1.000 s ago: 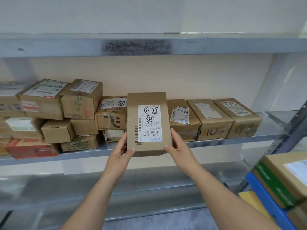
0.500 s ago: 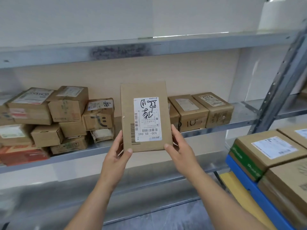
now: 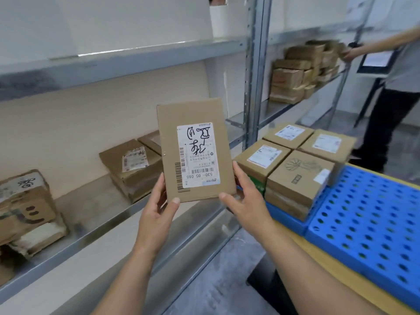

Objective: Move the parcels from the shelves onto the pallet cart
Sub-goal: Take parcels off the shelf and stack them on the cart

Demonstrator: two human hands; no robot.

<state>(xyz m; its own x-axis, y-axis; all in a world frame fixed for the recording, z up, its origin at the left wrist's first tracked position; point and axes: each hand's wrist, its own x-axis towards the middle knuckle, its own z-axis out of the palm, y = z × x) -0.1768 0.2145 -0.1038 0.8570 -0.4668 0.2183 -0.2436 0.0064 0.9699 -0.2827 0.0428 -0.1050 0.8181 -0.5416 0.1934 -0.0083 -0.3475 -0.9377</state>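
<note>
Your left hand grips the flat cardboard parcel at its lower left corner, thumb on the labelled face, and your right hand pinches the lower right corner the same way. You hold the parcel upright in the air, in front of the metal shelf and just left of the blue pallet, where four boxes sit packed together at its far corner.

Far-shelf parcels in heavy blur; second person cropped by top and right edges, head outside.
</note>
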